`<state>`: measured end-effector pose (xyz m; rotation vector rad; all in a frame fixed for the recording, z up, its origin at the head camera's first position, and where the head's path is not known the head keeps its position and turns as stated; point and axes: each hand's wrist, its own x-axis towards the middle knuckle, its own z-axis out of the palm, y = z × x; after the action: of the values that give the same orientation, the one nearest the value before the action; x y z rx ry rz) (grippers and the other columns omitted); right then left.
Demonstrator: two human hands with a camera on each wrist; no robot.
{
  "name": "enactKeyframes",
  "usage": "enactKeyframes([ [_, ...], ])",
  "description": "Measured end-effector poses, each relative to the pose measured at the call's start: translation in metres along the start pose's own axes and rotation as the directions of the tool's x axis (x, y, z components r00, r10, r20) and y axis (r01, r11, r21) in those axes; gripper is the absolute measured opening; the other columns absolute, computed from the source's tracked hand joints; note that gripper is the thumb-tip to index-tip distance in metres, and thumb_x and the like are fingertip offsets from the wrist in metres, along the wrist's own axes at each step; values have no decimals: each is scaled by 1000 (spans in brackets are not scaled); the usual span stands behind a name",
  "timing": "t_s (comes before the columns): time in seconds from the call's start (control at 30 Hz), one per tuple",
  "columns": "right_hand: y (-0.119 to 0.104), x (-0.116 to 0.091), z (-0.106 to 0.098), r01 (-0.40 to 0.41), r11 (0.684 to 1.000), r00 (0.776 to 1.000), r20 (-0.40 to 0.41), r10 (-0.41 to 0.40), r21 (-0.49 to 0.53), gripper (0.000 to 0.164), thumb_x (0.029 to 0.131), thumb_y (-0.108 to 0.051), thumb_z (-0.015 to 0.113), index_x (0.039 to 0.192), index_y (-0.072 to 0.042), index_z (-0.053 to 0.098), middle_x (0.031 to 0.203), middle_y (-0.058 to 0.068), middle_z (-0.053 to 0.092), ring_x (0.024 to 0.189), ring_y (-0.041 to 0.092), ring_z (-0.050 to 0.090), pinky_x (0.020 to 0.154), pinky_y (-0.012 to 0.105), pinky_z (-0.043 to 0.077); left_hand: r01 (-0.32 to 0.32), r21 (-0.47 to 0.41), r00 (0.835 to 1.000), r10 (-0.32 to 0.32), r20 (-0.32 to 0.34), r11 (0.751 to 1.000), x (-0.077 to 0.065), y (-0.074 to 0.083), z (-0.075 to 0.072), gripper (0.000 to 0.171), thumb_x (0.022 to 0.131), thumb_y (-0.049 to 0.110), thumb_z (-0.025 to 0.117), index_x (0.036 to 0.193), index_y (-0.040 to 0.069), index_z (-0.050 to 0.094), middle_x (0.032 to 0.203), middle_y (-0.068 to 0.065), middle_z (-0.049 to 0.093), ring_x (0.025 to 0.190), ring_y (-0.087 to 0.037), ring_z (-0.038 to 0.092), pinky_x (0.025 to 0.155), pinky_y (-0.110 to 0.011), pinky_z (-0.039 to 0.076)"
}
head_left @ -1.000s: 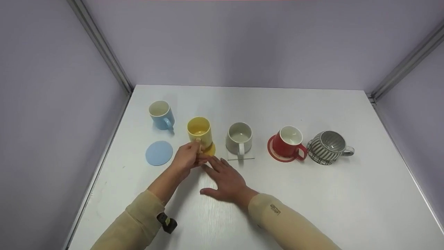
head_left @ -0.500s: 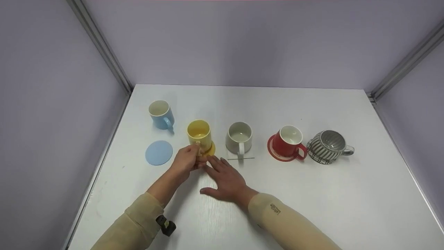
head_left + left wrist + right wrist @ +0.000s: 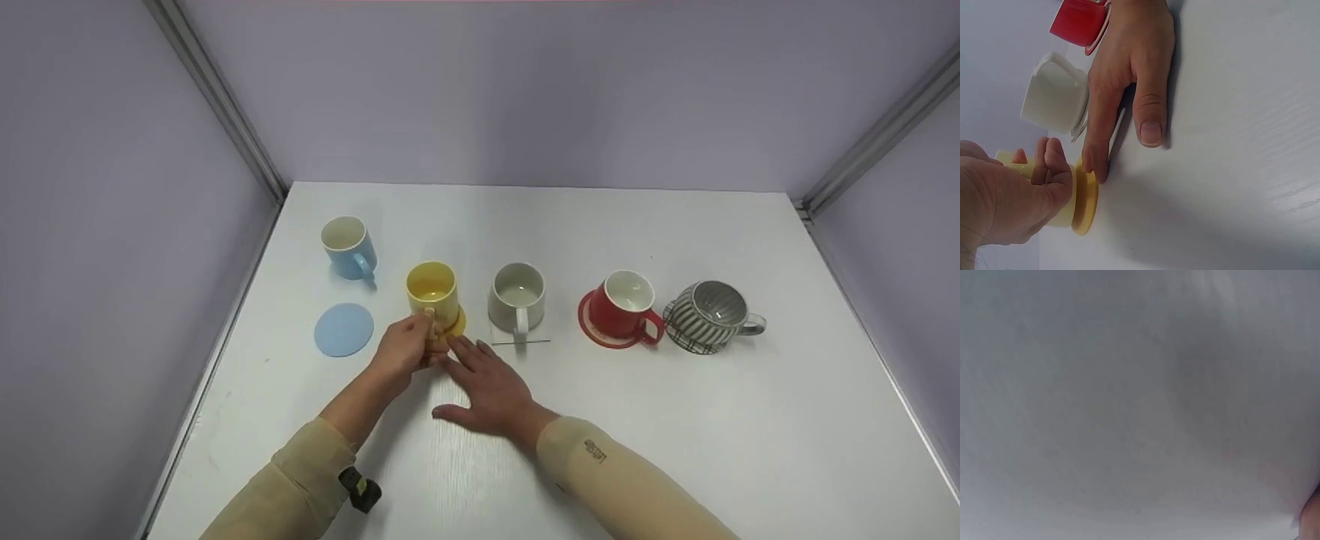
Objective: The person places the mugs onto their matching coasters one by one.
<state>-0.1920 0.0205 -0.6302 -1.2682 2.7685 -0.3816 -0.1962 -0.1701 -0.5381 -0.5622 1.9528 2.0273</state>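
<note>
A yellow mug [image 3: 444, 307] stands upright over a round yellow coaster [image 3: 457, 325]; whether its base touches the coaster all round is hard to tell. With thumb and fingers, my left hand [image 3: 400, 348] pinches the mug's handle, which faces me. My right hand [image 3: 491, 391] lies palm down on the table, fingers straight, its fingertips at the coaster's near edge. From the side, in the left wrist view, the coaster [image 3: 1089, 202] shows beneath the mug, with the right hand's [image 3: 1129, 64] fingers against it. The right wrist view shows mostly blurred table surface.
Left of the mug is a round blue coaster [image 3: 343, 330], with a blue mug [image 3: 349, 264] behind it. To the right, a white mug [image 3: 517, 300], a red mug [image 3: 616, 319] and a striped mug [image 3: 701, 316] sit on coasters. Walls border the table [image 3: 660, 457].
My left hand has brought the yellow mug slightly toward me, lowering it over the yellow coaster. In the last half second it has barely shifted. My right hand has stayed in place.
</note>
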Motion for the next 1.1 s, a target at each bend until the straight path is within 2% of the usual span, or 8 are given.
enactKeyframes([
  [0.17, 0, 1, 0, -5, 1000, 1000, 11, 5, -17, 92, 99, -83, 35, 166, -20, 38, 176, 8, 20, 163, 21, 15, 131, 40, 14, -12, -49, 1000, 13, 12, 999, 0, -1, 1, 39, 114, 28, 45, 100, -4, 62, 81, -9, 61, 72, -17, 61, 68, -31, 57],
  [0.4, -1, 1, -1, -7, 1000, 1000, 13, 8, -25, 91, 99, -82, 35, 166, -21, 38, 176, 8, 21, 162, 22, 17, 130, 40, 15, 0, -21, 1000, 0, -5, 1000, 0, -2, -1, 41, 115, 30, 45, 100, -4, 62, 84, -10, 63, 73, -17, 64, 69, -32, 59],
  [0.67, -1, 0, -2, -11, 1000, 1000, 20, 12, -10, 91, 99, -81, 37, 167, -21, 36, 176, 9, 21, 162, 22, 17, 131, 40, 13, 16, -29, 1000, -17, -13, 999, 1, -4, -1, 41, 115, 29, 45, 105, -7, 61, 84, -10, 63, 73, -17, 66, 70, -32, 61],
  [0.9, -1, 1, -2, -9, 1000, 1000, 13, 9, -11, 91, 99, -82, 37, 165, -20, 39, 176, 9, 23, 162, 23, 17, 131, 40, 13, 16, -29, 1000, -17, -16, 999, -1, -6, -3, 41, 115, 29, 45, 101, -6, 61, 81, -9, 63, 72, -17, 66, 72, -34, 62],
  [1.1, -1, 1, -1, 2, 1000, 1000, -8, -2, -5, 89, 99, -81, 39, 163, -19, 41, 175, 10, 23, 162, 24, 19, 130, 42, 15, 18, -31, 1000, -19, -21, 999, -1, -8, -3, 39, 114, 28, 46, 101, -6, 62, 83, -9, 66, 74, -17, 69, 70, -31, 61],
])
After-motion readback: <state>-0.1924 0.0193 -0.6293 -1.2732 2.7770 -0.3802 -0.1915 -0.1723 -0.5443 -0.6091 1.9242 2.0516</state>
